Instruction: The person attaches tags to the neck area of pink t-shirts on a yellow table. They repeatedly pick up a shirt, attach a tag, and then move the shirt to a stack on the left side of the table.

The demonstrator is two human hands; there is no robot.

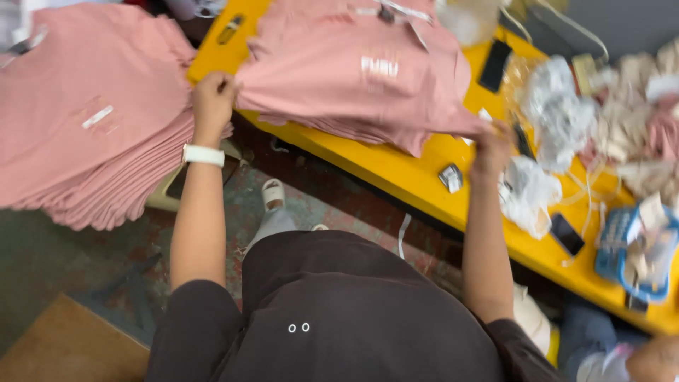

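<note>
Both arms reach forward, left hand (212,95) and right hand (491,150) clenched.

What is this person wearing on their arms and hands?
Both hands, the left hand and the right hand, are bare, with no gloves. A white wristband sits on the left wrist. Dark brown short sleeves end near the elbows, leaving the forearms uncovered.

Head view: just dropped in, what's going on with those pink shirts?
A person stands at a yellow table, gripping the top pink shirt of a stack. The left hand pinches its left edge, the right hand its right edge. A second stack of pink shirts sits to the left. Plastic bags, phones and a blue basket crowd the table's right side.
</note>
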